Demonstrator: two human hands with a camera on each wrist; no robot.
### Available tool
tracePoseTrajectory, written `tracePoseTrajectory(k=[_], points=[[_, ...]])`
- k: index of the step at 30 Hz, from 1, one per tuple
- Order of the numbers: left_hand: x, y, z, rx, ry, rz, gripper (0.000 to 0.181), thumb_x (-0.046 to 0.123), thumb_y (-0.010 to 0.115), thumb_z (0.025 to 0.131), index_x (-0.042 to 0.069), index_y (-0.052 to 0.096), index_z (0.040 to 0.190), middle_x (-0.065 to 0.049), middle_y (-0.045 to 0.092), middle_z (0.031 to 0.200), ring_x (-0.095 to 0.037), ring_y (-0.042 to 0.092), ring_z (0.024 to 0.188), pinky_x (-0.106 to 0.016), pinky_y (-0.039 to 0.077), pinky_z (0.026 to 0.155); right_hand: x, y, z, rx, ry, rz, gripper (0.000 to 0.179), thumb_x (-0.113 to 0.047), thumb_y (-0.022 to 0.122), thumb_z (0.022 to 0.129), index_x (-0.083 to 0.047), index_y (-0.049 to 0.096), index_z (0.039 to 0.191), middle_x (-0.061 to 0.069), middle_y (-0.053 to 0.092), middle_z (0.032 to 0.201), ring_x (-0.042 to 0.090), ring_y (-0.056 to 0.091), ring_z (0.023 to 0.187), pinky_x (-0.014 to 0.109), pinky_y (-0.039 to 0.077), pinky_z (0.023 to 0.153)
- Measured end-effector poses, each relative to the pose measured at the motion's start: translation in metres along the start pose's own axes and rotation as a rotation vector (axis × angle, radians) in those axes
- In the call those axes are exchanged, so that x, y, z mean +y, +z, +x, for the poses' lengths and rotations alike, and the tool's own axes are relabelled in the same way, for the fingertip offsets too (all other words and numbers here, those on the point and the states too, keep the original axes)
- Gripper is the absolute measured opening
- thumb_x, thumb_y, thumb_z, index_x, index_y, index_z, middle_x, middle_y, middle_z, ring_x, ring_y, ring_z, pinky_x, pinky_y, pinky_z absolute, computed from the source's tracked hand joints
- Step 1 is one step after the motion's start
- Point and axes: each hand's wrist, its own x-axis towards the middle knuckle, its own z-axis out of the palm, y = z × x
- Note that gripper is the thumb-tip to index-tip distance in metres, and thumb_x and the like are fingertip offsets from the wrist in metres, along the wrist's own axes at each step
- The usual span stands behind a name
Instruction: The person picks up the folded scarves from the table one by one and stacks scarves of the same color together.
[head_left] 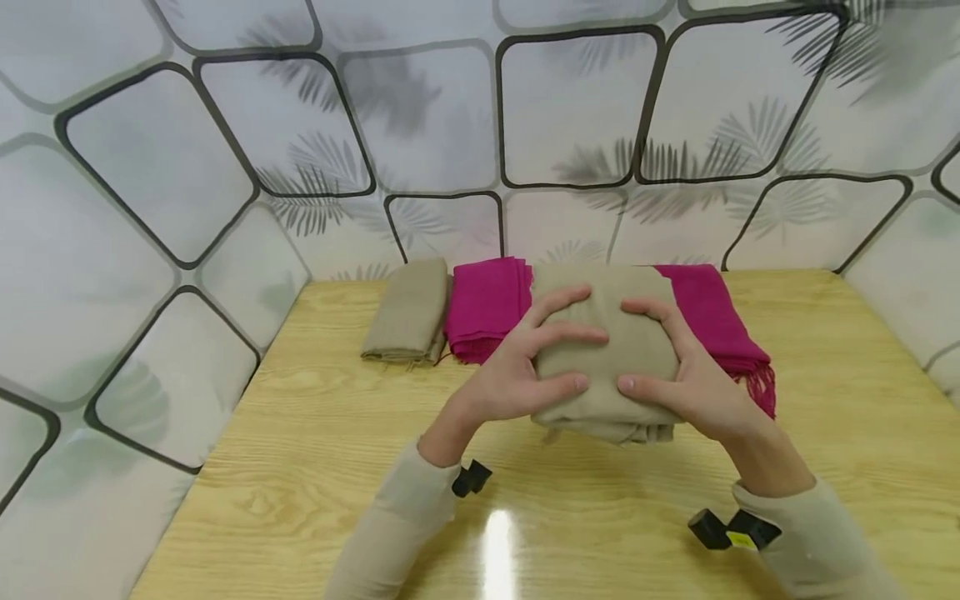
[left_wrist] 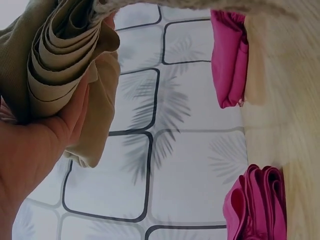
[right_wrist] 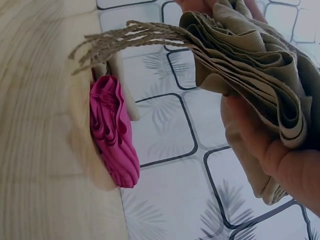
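Between my two hands is a folded beige fringed scarf (head_left: 600, 333), raised above the table. My left hand (head_left: 517, 371) grips its left side, fingers spread over the face of the bundle. On the opposite side my right hand (head_left: 705, 387) grips it in the same manner, the two thumbs close together near the middle. Stacked layers of the scarf (left_wrist: 62, 75) show in the left wrist view. In the right wrist view its twisted fringe (right_wrist: 135, 37) hangs out past the folds. Parts of the fingers are hidden by cloth in the wrist views.
On the wooden table (head_left: 322, 417), a folded magenta scarf (head_left: 487, 304) lies behind my left hand, beside another folded beige scarf (head_left: 408, 308). A second magenta scarf (head_left: 712, 317) with fringe lies behind my right hand. Patterned fabric walls (head_left: 442, 117) stand along the back and sides.
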Motion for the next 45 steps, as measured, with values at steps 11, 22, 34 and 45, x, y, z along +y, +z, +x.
tracePoseTrajectory(k=[11, 22, 34, 45], points=[[-0.007, 0.023, -0.003, 0.068, -0.083, -0.243, 0.035, -0.007, 0.071, 0.085, -0.005, 0.064, 0.119, -0.008, 0.034, 0.156, -0.018, 0.031, 0.143, -0.035, 0.041, 0.107, 0.009, -0.008, -0.017, -0.009, 0.019, 0.043, 0.077, 0.009, 0.060, 0.091, -0.023, 0.025, 0.152, 0.014, 0.035, 0.134, 0.020, 0.057, 0.104, 0.030, 0.054, 0.077], [-0.008, 0.022, -0.006, 0.096, -0.078, -0.220, 0.032, -0.006, 0.071, 0.084, -0.003, 0.065, 0.115, -0.006, 0.036, 0.155, -0.019, 0.031, 0.143, -0.037, 0.037, 0.111, 0.010, -0.007, -0.014, -0.018, 0.006, 0.018, 0.074, 0.010, 0.060, 0.091, -0.020, 0.028, 0.151, 0.014, 0.044, 0.128, 0.018, 0.062, 0.098, 0.030, 0.055, 0.076], [-0.006, 0.017, -0.012, -0.008, -0.068, -0.099, 0.035, 0.000, 0.073, 0.086, 0.002, 0.065, 0.120, -0.006, 0.029, 0.158, -0.020, 0.025, 0.146, -0.035, 0.041, 0.108, 0.009, -0.008, -0.015, -0.049, 0.047, -0.026, 0.074, 0.007, 0.064, 0.090, -0.020, 0.030, 0.150, 0.016, 0.039, 0.130, 0.022, 0.059, 0.101, 0.033, 0.055, 0.076], [-0.010, 0.022, -0.011, -0.144, -0.107, -0.010, 0.044, 0.010, 0.074, 0.089, 0.006, 0.063, 0.132, 0.001, 0.020, 0.164, -0.014, 0.014, 0.151, -0.038, 0.026, 0.117, 0.015, -0.016, -0.023, -0.098, 0.104, -0.035, 0.074, 0.005, 0.065, 0.091, -0.019, 0.029, 0.150, 0.016, 0.048, 0.127, 0.022, 0.065, 0.098, 0.033, 0.056, 0.078]])
